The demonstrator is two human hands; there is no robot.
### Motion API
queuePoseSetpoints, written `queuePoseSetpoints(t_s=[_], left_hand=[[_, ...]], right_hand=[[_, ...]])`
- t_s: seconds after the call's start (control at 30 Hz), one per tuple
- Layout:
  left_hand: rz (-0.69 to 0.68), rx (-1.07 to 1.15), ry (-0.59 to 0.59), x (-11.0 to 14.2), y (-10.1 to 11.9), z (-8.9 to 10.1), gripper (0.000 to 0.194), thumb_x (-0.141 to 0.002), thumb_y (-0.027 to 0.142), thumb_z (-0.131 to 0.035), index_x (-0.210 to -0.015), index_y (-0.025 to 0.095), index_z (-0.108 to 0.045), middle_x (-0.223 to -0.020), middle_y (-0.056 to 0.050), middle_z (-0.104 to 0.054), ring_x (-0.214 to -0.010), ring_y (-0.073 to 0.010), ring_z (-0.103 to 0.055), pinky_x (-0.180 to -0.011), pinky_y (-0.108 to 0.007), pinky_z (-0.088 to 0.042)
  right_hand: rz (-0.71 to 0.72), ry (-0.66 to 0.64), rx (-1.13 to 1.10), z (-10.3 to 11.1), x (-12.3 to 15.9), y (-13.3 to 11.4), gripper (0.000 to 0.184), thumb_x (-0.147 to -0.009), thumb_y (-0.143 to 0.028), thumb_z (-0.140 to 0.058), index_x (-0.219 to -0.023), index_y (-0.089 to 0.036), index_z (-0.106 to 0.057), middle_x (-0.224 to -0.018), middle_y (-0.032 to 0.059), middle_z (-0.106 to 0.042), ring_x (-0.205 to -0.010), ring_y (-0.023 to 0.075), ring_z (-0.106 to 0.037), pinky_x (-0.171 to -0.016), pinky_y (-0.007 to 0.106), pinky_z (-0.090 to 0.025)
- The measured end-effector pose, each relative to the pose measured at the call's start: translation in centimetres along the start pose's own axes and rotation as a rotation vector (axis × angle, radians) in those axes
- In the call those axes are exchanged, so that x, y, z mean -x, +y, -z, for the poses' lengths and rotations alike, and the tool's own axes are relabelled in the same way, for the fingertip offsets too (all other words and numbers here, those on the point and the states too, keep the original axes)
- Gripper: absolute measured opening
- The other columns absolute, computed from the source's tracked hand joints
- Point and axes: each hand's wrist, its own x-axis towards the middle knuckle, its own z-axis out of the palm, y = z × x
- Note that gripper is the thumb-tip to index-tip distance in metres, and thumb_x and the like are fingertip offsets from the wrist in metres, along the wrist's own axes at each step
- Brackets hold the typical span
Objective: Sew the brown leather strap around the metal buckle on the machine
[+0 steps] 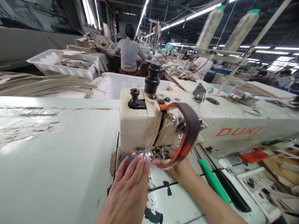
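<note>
A cream sewing machine (140, 121) with red lettering stands on the white table (58, 149). My left hand (130, 186) lies flat on the table in front of the needle area (149, 154), fingers stretched out toward the presser foot. My right hand (177, 166) reaches in from the right, under the machine head; its fingers are mostly hidden behind an orange and brown strap (187, 137) that hangs on the machine's face. I cannot see whether it holds anything.
A green-handled tool (213, 180) and a black-handled one (231, 189) lie right of my forearm. Papers and an orange piece (254, 155) sit at right. White bins (67, 65) with beige fabric stand behind. Two thread cones (210, 26) rise above. A seated person (128, 53) works further back.
</note>
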Motion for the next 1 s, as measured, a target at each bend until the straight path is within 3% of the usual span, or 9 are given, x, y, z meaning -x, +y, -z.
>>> queuePoseSetpoints(t_s=[0.13,0.23,0.33,0.6,0.9,1.0], left_hand=[[-0.004,-0.012,0.037,0.1,-0.2,0.0,0.039,-0.085,0.010,-0.040,-0.120,0.008,-0.057,-0.125,-0.009,-0.061,-0.120,-0.0225,-0.045,-0.113,-0.037,-0.008],[0.003,-0.007,0.037,0.2,-0.3,-0.2,0.039,-0.085,0.012,-0.039,-0.120,0.009,-0.057,-0.124,-0.008,-0.061,-0.119,-0.0217,-0.046,-0.113,-0.036,-0.011],[0.004,-0.003,0.022,0.2,-0.2,-0.3,0.040,-0.085,0.012,-0.039,-0.120,0.009,-0.057,-0.125,-0.008,-0.061,-0.118,-0.0212,-0.047,-0.110,-0.035,-0.015],[0.002,-0.008,-0.023,0.0,0.0,-0.2,0.045,-0.082,0.011,-0.043,-0.126,0.007,-0.053,-0.127,-0.009,-0.060,-0.119,-0.0235,-0.045,-0.104,-0.039,-0.022],[0.022,0.035,-0.061,0.3,-0.1,-0.2,0.047,-0.084,0.016,-0.044,-0.130,0.007,-0.050,-0.134,-0.010,-0.054,-0.124,-0.0236,-0.042,-0.107,-0.040,-0.020],[0.059,0.071,-0.040,0.6,-0.1,-1.1,0.046,-0.085,0.022,-0.050,-0.130,0.011,-0.052,-0.133,-0.008,-0.056,-0.123,-0.0219,-0.043,-0.110,-0.039,-0.018]], right_hand=[[0.011,0.025,-0.040,0.6,0.1,-0.5,0.027,-0.083,-0.024,-0.068,-0.108,-0.021,-0.059,-0.096,0.0030,-0.063,-0.086,0.0157,-0.059,-0.073,0.025,-0.049],[0.086,0.003,-0.063,0.9,-0.3,-0.9,0.006,-0.087,-0.018,-0.060,-0.093,-0.021,-0.061,-0.100,0.0023,-0.064,-0.091,0.0142,-0.059,-0.079,0.024,-0.049],[0.158,0.017,-0.053,0.9,-0.7,-1.1,0.012,-0.089,-0.014,-0.055,-0.080,-0.020,-0.058,-0.094,0.0006,-0.065,-0.089,0.0119,-0.059,-0.080,0.021,-0.048],[0.307,0.016,0.061,0.2,-0.4,-0.4,0.017,-0.089,-0.012,-0.053,-0.102,-0.020,-0.061,-0.096,0.0067,-0.064,-0.087,0.0176,-0.060,-0.073,0.029,-0.052],[0.196,0.076,0.121,0.6,0.1,-0.6,0.008,-0.089,-0.014,-0.055,-0.088,-0.018,-0.062,-0.089,0.0067,-0.064,-0.083,0.0168,-0.061,-0.071,0.028,-0.052],[0.105,0.068,0.111,0.8,0.2,-0.5,0.022,-0.091,-0.021,-0.055,-0.069,-0.018,-0.056,-0.069,0.0039,-0.061,-0.071,0.0163,-0.061,-0.062,0.026,-0.050]])
